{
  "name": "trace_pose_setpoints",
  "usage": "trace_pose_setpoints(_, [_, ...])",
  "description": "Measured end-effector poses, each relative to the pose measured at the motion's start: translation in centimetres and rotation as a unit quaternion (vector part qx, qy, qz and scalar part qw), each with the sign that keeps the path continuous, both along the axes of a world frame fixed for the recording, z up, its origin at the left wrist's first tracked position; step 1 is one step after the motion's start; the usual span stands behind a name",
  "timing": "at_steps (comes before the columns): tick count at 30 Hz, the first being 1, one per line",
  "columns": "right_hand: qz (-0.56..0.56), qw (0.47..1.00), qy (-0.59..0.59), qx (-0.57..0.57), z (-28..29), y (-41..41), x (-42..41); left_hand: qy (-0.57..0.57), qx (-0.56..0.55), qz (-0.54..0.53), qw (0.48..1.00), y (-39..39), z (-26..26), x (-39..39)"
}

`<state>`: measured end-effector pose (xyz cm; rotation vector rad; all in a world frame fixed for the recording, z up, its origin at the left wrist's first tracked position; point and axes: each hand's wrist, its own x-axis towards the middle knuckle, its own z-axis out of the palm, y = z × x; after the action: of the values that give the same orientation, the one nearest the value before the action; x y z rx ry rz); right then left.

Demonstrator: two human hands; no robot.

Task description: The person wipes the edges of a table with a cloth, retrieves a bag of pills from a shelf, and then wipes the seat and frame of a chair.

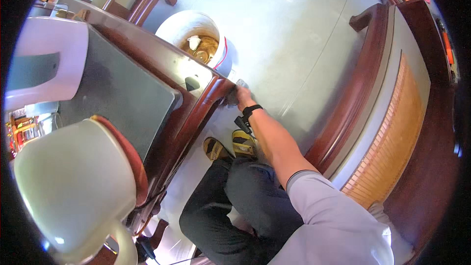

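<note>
My right hand point(244, 97), with a black strap on the wrist, reaches to the front corner of a dark reddish wooden table point(198, 112). Its fingers are partly hidden, and a small greyish thing point(240, 82) shows beside them; whether they grip it cannot be told. Just beyond the corner stands a white bucket point(173, 25) with brown liquid and a crumpled white piece point(194, 42) inside. My left hand is out of view. Close to the camera at lower left is a large off-white vessel point(73, 187) with a handle, beside a reddish rounded piece point(128, 162).
A dark grey tray or panel point(121, 81) is set into the table, with a white rounded object point(70, 59) over it. On the right runs a wooden bench point(353, 73) with a woven tan mat point(401, 129). A wooden chair point(147, 3) stands beyond the table. Cables hang below the table.
</note>
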<state>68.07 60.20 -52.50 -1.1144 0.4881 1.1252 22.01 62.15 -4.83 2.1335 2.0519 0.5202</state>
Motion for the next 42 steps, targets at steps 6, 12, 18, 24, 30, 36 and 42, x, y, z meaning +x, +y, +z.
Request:
trace_pose_setpoints(6, [0.028,0.989,-0.012,-0.148,1.1,1.8,0.7,0.029,-0.01,0.034,0.999,-2.4,2.4,-2.7])
trace_pose_setpoints(12, [0.093,0.983,-0.1,-0.121,-2.4,0.0,5.4,-0.008,-0.024,0.013,1.0,-1.5,0.6,-1.7])
trace_pose_setpoints(18, [0.099,0.978,-0.171,-0.06,13.0,1.8,1.4,0.022,-0.004,0.011,1.0,-0.5,1.1,-1.1])
trace_pose_setpoints(24, [0.23,0.907,-0.319,0.153,19.6,2.4,4.3,0.021,0.002,-0.006,1.0,0.8,0.6,0.0])
trace_pose_setpoints(30, [0.452,0.858,-0.243,0.03,8.9,2.3,6.9,0.032,-0.007,-0.008,0.999,0.7,0.8,-0.1])
trace_pose_setpoints(36, [0.473,0.864,-0.161,-0.061,9.7,3.8,5.8,0.044,-0.017,0.014,0.999,-1.4,3.4,-2.8])
trace_pose_setpoints(42, [0.391,0.899,-0.188,0.057,15.6,1.7,4.5,0.034,0.009,-0.011,0.999,0.1,2.8,-2.1])
